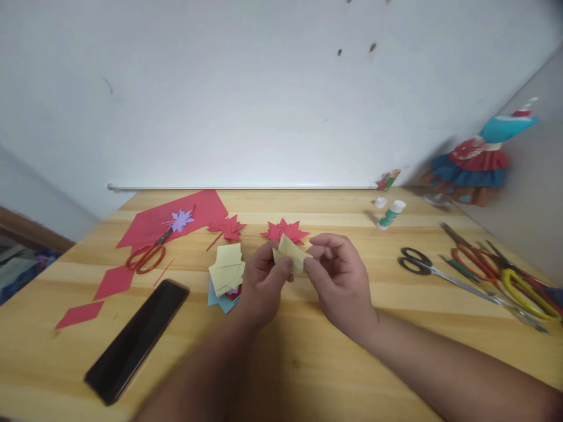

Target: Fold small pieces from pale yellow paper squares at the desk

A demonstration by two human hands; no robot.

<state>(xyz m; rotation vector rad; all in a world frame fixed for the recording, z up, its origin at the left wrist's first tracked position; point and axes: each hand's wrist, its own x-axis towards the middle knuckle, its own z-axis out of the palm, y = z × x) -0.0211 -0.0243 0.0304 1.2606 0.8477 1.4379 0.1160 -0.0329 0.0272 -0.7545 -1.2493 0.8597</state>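
Head view, left hand (263,287), right hand (345,284), both pinching yellow paper (294,252)

Head-worn view (the only one), looking forward and down, table (308,372) near, wall (246,99) beyond.

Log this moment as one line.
left hand: holds folded yellow paper | right hand: holds same paper | beyond: red paper cutout | beside left hand: yellow sheets
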